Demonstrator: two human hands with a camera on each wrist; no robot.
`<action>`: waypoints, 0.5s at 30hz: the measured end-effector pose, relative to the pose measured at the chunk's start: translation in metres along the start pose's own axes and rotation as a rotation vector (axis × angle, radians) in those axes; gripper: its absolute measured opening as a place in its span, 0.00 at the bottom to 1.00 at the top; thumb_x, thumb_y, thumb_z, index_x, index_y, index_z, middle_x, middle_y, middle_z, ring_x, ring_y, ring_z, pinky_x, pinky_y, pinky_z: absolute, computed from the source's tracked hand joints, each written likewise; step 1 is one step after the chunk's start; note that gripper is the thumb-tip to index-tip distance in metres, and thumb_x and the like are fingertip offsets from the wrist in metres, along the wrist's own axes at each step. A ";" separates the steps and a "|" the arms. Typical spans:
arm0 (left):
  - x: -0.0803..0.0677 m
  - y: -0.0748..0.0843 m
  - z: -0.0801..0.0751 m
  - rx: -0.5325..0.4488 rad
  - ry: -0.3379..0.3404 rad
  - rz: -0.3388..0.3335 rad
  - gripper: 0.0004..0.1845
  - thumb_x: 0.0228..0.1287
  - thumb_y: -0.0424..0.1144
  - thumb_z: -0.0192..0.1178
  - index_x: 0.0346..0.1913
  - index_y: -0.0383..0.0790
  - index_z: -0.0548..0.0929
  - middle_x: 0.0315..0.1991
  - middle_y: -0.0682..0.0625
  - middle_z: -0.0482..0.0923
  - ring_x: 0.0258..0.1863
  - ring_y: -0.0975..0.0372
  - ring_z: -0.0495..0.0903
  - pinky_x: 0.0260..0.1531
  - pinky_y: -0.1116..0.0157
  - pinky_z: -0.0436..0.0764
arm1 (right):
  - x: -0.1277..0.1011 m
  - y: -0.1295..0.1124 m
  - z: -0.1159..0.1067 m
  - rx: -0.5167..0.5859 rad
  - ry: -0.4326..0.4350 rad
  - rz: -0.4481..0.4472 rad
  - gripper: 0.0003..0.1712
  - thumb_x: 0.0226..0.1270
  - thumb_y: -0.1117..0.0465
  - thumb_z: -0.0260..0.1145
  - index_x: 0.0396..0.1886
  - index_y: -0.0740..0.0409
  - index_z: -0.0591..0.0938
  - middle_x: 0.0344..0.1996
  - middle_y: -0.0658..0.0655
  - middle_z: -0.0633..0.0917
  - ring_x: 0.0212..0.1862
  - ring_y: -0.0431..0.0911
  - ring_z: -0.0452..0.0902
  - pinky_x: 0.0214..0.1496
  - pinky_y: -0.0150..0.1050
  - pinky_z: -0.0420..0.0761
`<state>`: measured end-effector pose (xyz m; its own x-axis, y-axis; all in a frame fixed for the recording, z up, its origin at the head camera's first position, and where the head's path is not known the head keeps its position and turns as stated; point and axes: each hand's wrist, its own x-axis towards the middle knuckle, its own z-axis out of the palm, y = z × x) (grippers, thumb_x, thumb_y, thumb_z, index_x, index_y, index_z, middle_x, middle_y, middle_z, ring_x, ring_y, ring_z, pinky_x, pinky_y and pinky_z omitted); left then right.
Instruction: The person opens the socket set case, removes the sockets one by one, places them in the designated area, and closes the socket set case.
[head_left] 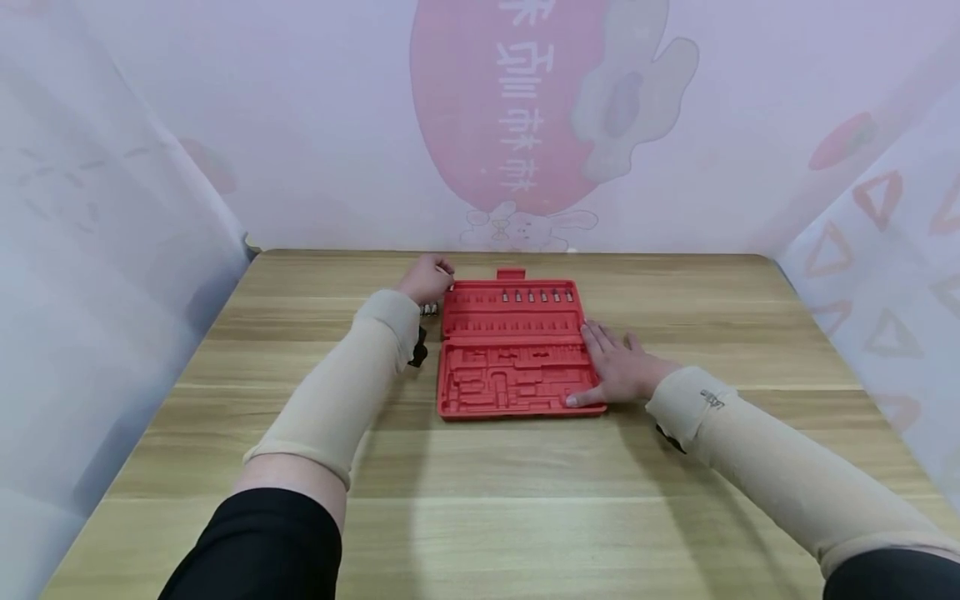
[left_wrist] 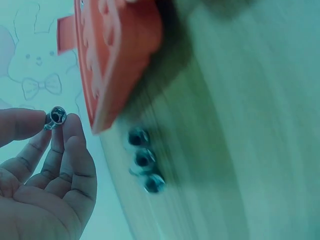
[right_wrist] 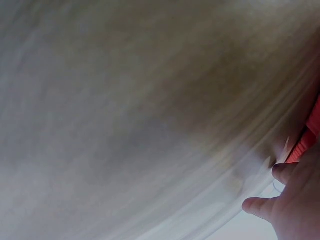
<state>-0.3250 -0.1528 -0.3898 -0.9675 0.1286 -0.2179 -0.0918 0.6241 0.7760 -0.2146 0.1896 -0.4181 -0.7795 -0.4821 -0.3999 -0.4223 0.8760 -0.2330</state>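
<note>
Pale printed sheeting walls in a wooden bench [head_left: 525,500] on which a red socket-set tray [head_left: 513,350] lies open. Left hand [head_left: 427,279] hovers at the tray's far left corner, its fingers [left_wrist: 62,145] pinching a small metal socket [left_wrist: 56,116]. Three more sockets [left_wrist: 144,160] stand on the bench just beside the tray's left edge. Right hand [head_left: 618,371] rests flat, fingers straight, on the tray's right side. Several bits [head_left: 536,296] already sit in the top row; most recesses remain unfilled.

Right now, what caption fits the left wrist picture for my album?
Left hand pinches a small metal socket beside the red tool case, three more sockets lying on the wooden table.
</note>
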 end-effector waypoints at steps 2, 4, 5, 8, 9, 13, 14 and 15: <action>-0.001 -0.004 -0.003 -0.006 0.005 -0.001 0.19 0.76 0.30 0.47 0.64 0.25 0.73 0.51 0.36 0.78 0.38 0.56 0.75 0.37 0.60 0.77 | -0.001 0.000 0.000 0.003 0.000 0.001 0.77 0.60 0.20 0.61 0.81 0.71 0.36 0.81 0.69 0.36 0.81 0.65 0.32 0.75 0.70 0.37; -0.002 -0.008 -0.005 -0.026 0.010 -0.006 0.19 0.76 0.30 0.46 0.65 0.24 0.72 0.51 0.36 0.77 0.38 0.56 0.76 0.40 0.57 0.79 | -0.001 0.000 0.001 0.005 0.005 0.002 0.77 0.60 0.20 0.61 0.81 0.71 0.36 0.81 0.70 0.37 0.81 0.65 0.32 0.75 0.70 0.37; -0.002 -0.010 -0.006 -0.033 0.014 -0.008 0.20 0.76 0.30 0.46 0.65 0.24 0.72 0.51 0.36 0.77 0.38 0.56 0.76 0.41 0.56 0.79 | -0.001 0.000 0.001 0.007 0.007 0.002 0.77 0.60 0.20 0.61 0.81 0.71 0.36 0.81 0.70 0.37 0.81 0.65 0.32 0.75 0.70 0.37; -0.002 -0.017 -0.011 -0.034 0.019 -0.013 0.20 0.75 0.29 0.46 0.64 0.25 0.73 0.51 0.36 0.77 0.38 0.56 0.77 0.42 0.57 0.79 | -0.001 0.001 0.001 0.002 0.013 0.002 0.77 0.61 0.20 0.61 0.81 0.71 0.36 0.81 0.70 0.37 0.81 0.65 0.33 0.75 0.70 0.38; -0.002 -0.019 -0.013 -0.028 0.018 -0.018 0.20 0.74 0.30 0.47 0.64 0.25 0.73 0.51 0.36 0.77 0.38 0.56 0.77 0.41 0.58 0.79 | -0.001 0.001 0.001 0.002 0.013 0.001 0.76 0.61 0.20 0.61 0.81 0.71 0.36 0.81 0.70 0.37 0.81 0.65 0.33 0.75 0.70 0.37; -0.003 -0.028 -0.022 -0.023 0.010 -0.039 0.20 0.74 0.29 0.47 0.64 0.24 0.73 0.52 0.34 0.77 0.37 0.57 0.76 0.37 0.63 0.77 | -0.001 0.000 0.001 -0.002 0.009 0.001 0.76 0.61 0.20 0.61 0.81 0.70 0.36 0.81 0.69 0.37 0.81 0.65 0.33 0.75 0.70 0.37; -0.003 -0.030 -0.024 -0.021 0.008 -0.044 0.20 0.75 0.30 0.47 0.64 0.24 0.73 0.52 0.34 0.77 0.37 0.57 0.76 0.36 0.63 0.78 | 0.000 0.000 0.001 -0.003 0.007 0.001 0.76 0.61 0.20 0.61 0.81 0.70 0.36 0.81 0.69 0.37 0.81 0.65 0.33 0.75 0.70 0.37; -0.003 -0.032 -0.025 -0.022 0.010 -0.051 0.20 0.75 0.30 0.47 0.64 0.24 0.73 0.53 0.34 0.77 0.37 0.58 0.76 0.37 0.64 0.78 | 0.000 0.000 0.001 -0.002 0.008 -0.002 0.76 0.61 0.20 0.61 0.81 0.71 0.36 0.81 0.70 0.37 0.81 0.65 0.33 0.75 0.70 0.38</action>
<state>-0.3249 -0.1929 -0.3991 -0.9637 0.0896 -0.2517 -0.1460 0.6125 0.7769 -0.2138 0.1894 -0.4185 -0.7825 -0.4833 -0.3925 -0.4244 0.8753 -0.2317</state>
